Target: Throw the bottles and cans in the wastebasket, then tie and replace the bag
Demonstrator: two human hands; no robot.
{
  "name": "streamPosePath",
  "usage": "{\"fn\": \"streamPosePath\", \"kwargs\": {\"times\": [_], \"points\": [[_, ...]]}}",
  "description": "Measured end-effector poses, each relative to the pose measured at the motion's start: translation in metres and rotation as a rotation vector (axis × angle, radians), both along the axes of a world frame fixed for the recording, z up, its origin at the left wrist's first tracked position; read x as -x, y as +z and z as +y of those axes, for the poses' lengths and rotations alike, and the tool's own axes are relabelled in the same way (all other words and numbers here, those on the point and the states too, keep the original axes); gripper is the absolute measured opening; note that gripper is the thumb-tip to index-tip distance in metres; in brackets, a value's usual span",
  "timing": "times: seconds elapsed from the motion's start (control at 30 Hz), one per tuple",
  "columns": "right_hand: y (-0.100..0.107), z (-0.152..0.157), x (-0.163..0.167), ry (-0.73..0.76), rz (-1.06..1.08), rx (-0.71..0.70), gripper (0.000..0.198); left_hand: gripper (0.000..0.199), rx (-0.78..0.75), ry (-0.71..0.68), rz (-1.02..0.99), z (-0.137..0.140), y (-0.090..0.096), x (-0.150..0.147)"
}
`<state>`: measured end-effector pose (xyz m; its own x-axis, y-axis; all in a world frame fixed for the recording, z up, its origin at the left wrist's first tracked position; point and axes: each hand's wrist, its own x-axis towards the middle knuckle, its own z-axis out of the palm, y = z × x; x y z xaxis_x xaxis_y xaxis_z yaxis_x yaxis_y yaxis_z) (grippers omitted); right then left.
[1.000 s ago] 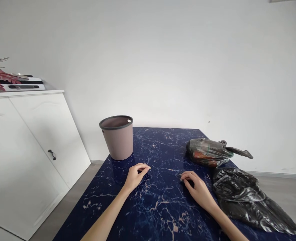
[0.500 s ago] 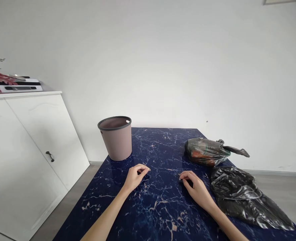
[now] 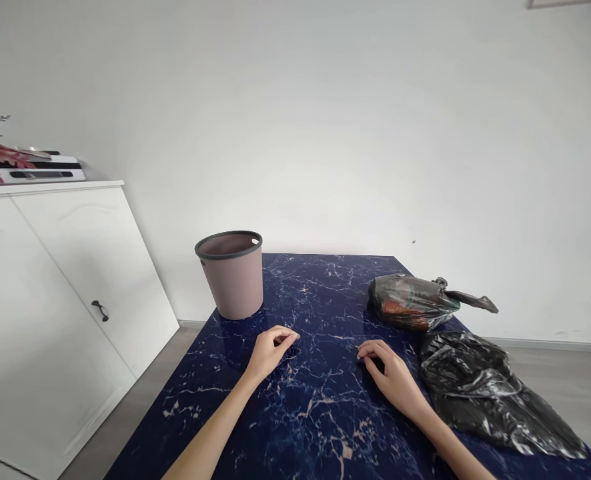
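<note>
My left hand (image 3: 273,353) rests low over the blue marbled table (image 3: 315,413), its thumb and fingertips drawn together in a loose pinch with nothing visible in it. Across from it, my right hand (image 3: 388,373) has its fingers curled and closed, also holding nothing that shows. Behind my left hand stands an upright pinkish-brown trash can (image 3: 235,287) with a dark rim and side handle holes. A crumpled black plastic bag (image 3: 485,387) lies just right of my right hand, apart from it. Beyond that is a knotted, filled dark plastic bag (image 3: 415,303) with orange and green contents showing through.
A white cabinet (image 3: 65,300) stands to the left of the table, with pink artificial flowers (image 3: 0,157) and a white-and-black box (image 3: 50,172) on top. A pale wall (image 3: 325,133) rises behind the table. Grey floor (image 3: 565,377) shows at both sides.
</note>
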<state>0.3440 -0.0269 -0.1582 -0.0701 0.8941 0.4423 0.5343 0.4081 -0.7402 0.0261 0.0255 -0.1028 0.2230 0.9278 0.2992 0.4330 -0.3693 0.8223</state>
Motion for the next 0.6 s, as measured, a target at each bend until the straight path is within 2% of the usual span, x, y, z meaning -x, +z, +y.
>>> {"fn": "streamPosePath", "kwargs": {"times": [0.6], "points": [[-0.0004,0.0006,-0.0007,0.001,-0.005,0.013,0.019,0.028,-0.009,0.001,0.001,0.0012,-0.0025,0.0008]]}}
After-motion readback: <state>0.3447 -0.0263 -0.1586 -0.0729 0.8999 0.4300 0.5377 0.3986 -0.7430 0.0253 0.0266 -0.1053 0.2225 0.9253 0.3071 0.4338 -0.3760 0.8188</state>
